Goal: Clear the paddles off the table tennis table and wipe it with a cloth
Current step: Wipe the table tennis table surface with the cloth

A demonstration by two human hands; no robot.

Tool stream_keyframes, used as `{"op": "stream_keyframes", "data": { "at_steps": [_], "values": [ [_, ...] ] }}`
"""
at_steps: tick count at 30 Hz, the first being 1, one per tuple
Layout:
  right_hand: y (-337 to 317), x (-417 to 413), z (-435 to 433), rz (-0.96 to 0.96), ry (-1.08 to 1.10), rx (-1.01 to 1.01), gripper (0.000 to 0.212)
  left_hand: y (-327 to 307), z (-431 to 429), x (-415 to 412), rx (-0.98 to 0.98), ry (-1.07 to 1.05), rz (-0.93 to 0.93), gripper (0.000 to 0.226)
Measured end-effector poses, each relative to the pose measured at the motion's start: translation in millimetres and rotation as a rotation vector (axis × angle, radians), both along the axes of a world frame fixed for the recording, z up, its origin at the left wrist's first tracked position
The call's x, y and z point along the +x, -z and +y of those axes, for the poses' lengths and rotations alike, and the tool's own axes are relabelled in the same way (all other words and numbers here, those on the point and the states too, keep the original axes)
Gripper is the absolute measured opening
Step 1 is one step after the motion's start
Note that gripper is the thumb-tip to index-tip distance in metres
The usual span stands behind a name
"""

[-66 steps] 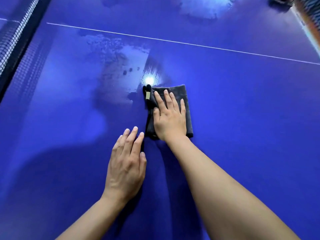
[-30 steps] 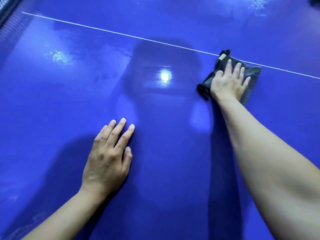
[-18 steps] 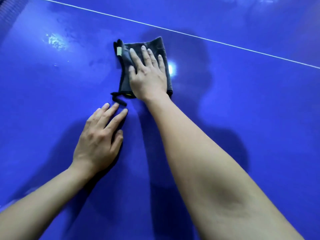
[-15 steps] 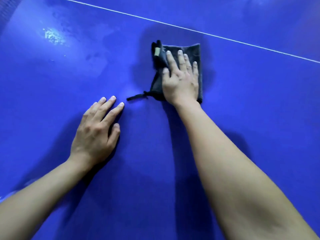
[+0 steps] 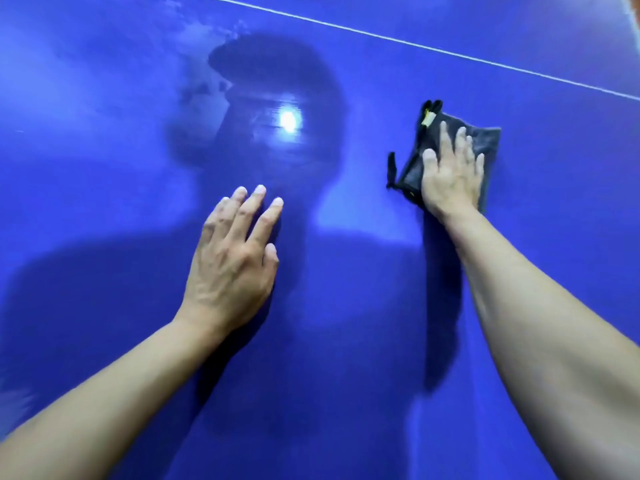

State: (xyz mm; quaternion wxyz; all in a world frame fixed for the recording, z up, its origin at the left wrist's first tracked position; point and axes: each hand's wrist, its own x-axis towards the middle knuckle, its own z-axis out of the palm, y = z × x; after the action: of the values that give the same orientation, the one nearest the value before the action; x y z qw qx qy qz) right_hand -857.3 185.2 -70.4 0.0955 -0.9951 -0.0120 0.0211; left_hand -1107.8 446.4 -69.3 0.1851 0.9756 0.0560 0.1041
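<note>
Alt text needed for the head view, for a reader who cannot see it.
The right hand presses a folded grey cloth flat on the blue table tennis table, short of its white line. The left hand rests open on the table, apart from the cloth.

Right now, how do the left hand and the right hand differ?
The left hand rests directly on the blue table; the right hand presses a dark cloth. The left hand is nearer to the person; the right hand reaches farther, towards the white line. Both lie palm down, fingers straight.
</note>
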Motion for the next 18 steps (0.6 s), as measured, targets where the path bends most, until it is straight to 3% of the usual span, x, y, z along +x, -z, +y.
{"op": "stream_keyframes", "data": {
  "at_steps": [6, 9, 12, 18],
  "values": [
    [1, -106, 180, -0.074, -0.365, -0.017, 0.062, -5, -12, -110, -0.021, 0.02, 0.053, 0.056],
    [2, -152, 229, -0.052, -0.491, 0.02, 0.061, -4, -27, -148, -0.085, -0.02, 0.094, 0.058],
    [1, -161, 238, 0.036, -0.493, 0.028, 0.059, -1, -41, -167, -0.129, -0.051, 0.119, 0.059],
    [-2, -146, 177, 0.046, -0.481, 0.063, 0.057, 3, -48, -166, 0.004, -0.072, 0.151, 0.06]
  ]
}}
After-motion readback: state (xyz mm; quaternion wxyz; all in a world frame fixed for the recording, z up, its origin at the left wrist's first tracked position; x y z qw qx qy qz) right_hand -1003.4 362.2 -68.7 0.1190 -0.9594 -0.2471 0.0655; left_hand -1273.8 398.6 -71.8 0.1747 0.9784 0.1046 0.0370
